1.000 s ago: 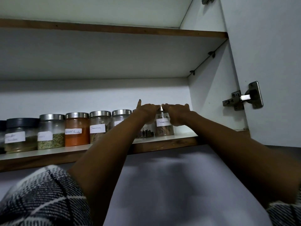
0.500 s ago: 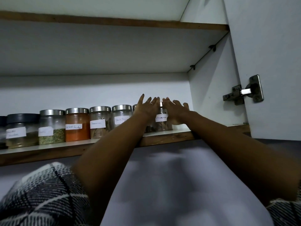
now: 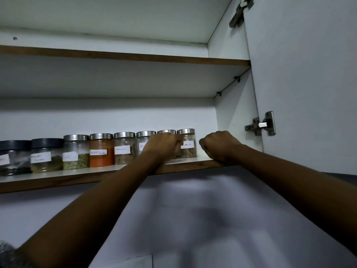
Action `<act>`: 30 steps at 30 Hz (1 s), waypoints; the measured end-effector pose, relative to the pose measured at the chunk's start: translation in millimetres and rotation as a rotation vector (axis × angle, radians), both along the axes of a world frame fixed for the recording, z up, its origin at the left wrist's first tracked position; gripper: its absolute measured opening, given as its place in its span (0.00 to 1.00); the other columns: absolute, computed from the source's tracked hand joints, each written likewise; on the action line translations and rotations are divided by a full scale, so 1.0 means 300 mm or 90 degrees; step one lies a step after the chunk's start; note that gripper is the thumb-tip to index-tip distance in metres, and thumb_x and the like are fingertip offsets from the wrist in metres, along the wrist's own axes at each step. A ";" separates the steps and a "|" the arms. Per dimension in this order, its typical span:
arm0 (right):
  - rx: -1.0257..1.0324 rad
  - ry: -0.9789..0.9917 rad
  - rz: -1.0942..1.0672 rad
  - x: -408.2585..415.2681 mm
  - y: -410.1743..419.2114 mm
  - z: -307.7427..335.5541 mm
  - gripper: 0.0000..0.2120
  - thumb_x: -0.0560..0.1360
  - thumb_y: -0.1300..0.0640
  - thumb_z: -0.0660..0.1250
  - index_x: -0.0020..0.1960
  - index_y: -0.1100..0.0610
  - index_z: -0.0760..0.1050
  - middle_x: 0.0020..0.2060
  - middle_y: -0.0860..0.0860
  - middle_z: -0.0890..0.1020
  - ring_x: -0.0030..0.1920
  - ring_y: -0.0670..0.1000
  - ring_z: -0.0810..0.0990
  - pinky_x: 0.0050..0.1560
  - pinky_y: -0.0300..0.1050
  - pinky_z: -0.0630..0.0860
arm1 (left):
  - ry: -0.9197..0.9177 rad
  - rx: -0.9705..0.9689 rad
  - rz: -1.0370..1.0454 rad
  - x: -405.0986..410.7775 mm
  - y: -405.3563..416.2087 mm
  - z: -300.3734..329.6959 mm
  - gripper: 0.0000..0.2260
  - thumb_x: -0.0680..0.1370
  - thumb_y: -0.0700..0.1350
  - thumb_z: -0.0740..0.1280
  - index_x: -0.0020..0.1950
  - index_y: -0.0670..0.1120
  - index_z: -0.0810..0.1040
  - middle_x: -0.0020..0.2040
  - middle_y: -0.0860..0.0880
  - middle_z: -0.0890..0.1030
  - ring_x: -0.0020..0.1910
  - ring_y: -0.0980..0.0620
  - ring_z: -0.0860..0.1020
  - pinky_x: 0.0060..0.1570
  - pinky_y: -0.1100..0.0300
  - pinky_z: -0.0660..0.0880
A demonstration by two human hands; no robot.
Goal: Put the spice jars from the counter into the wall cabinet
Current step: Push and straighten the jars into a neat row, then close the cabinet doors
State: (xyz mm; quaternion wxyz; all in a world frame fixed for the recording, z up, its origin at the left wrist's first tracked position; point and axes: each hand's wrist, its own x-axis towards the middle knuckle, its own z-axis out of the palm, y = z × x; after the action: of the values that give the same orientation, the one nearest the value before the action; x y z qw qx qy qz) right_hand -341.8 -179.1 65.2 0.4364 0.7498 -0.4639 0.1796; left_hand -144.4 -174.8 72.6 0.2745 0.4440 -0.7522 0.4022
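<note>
Head view: spice jars point(image 3: 123, 147) stood in a row on the wall cabinet's lower shelf point(image 3: 189, 167). Left hand point(image 3: 164, 146) curled against the rightmost jars, grip unclear. Right hand point(image 3: 220, 146) clenched, empty, resting on the shelf edge.

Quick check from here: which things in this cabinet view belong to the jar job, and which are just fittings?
Job: spice jars in a row, from the dark-lidded jar to the rightmost jar; lower shelf; left hand; right hand.

Not the job: door hinge; upper shelf.
</note>
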 end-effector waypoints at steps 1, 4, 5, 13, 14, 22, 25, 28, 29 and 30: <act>-0.016 0.064 -0.010 -0.006 0.031 -0.003 0.05 0.75 0.60 0.56 0.42 0.55 0.68 0.44 0.55 0.81 0.41 0.58 0.76 0.36 0.46 0.63 | -0.019 -0.010 -0.002 0.010 0.023 -0.004 0.12 0.79 0.47 0.55 0.57 0.52 0.77 0.52 0.46 0.83 0.52 0.43 0.80 0.43 0.56 0.68; -0.019 0.180 -0.034 -0.004 0.125 -0.003 0.04 0.74 0.59 0.57 0.44 0.57 0.71 0.45 0.56 0.81 0.43 0.60 0.79 0.35 0.45 0.61 | -0.077 -0.043 -0.009 0.044 0.092 -0.006 0.11 0.80 0.48 0.55 0.55 0.51 0.77 0.49 0.46 0.83 0.48 0.42 0.80 0.40 0.56 0.66; -0.016 0.204 -0.043 0.000 0.170 -0.006 0.06 0.74 0.59 0.58 0.47 0.58 0.72 0.46 0.56 0.81 0.44 0.60 0.79 0.35 0.45 0.62 | -0.097 -0.049 -0.017 0.052 0.122 -0.005 0.11 0.80 0.48 0.55 0.55 0.51 0.77 0.49 0.46 0.83 0.48 0.42 0.80 0.39 0.56 0.66; -0.019 0.318 -0.028 0.038 0.479 -0.030 0.11 0.79 0.54 0.52 0.55 0.58 0.69 0.45 0.57 0.81 0.42 0.62 0.80 0.35 0.47 0.65 | -0.136 -0.116 -0.130 0.112 0.346 -0.023 0.10 0.77 0.49 0.57 0.51 0.52 0.77 0.43 0.47 0.83 0.43 0.43 0.81 0.34 0.58 0.65; -0.023 0.330 -0.039 0.045 0.522 -0.031 0.12 0.80 0.54 0.51 0.54 0.59 0.69 0.44 0.57 0.81 0.41 0.62 0.79 0.34 0.47 0.65 | -0.139 -0.124 -0.145 0.112 0.370 -0.028 0.09 0.77 0.49 0.58 0.51 0.52 0.77 0.43 0.47 0.83 0.43 0.43 0.81 0.33 0.58 0.64; -0.036 0.337 -0.108 0.039 0.868 -0.009 0.16 0.79 0.52 0.49 0.60 0.57 0.69 0.46 0.57 0.81 0.43 0.61 0.79 0.40 0.52 0.75 | -0.116 -0.153 -0.339 -0.052 0.525 -0.111 0.11 0.73 0.46 0.60 0.47 0.46 0.81 0.34 0.43 0.83 0.32 0.40 0.80 0.28 0.55 0.69; -0.057 0.344 -0.144 -0.007 1.016 0.007 0.19 0.77 0.53 0.46 0.55 0.58 0.73 0.44 0.56 0.81 0.40 0.61 0.79 0.37 0.50 0.74 | -0.052 -0.185 -0.427 -0.186 0.647 -0.133 0.07 0.65 0.39 0.73 0.30 0.41 0.77 0.22 0.42 0.76 0.18 0.40 0.73 0.20 0.62 0.62; -0.123 0.337 -0.118 -0.072 1.140 0.030 0.05 0.71 0.60 0.62 0.41 0.61 0.75 0.31 0.56 0.78 0.28 0.58 0.75 0.29 0.42 0.65 | -0.022 -0.158 -0.510 -0.324 0.717 -0.158 0.02 0.69 0.41 0.69 0.38 0.43 0.81 0.28 0.42 0.80 0.25 0.40 0.78 0.24 0.58 0.70; -0.158 0.337 -0.130 -0.095 1.171 0.038 0.02 0.68 0.63 0.64 0.38 0.61 0.74 0.29 0.56 0.77 0.28 0.57 0.74 0.30 0.42 0.63 | -0.014 -0.149 -0.527 -0.365 0.733 -0.168 0.04 0.71 0.42 0.67 0.42 0.44 0.81 0.32 0.43 0.82 0.29 0.40 0.79 0.27 0.56 0.73; -0.189 0.333 -0.159 -0.123 1.205 0.046 0.01 0.66 0.64 0.64 0.36 0.60 0.73 0.28 0.55 0.76 0.28 0.56 0.73 0.31 0.42 0.61 | -0.015 -0.144 -0.541 -0.413 0.755 -0.177 0.06 0.73 0.43 0.66 0.46 0.45 0.81 0.35 0.44 0.83 0.33 0.41 0.80 0.30 0.55 0.74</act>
State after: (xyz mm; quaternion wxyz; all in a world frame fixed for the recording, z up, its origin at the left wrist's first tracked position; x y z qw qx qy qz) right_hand -378.8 182.5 79.0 0.6639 0.6360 -0.3933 -0.0082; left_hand -268.3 51.8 19.5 0.4541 0.0579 -0.8223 0.3381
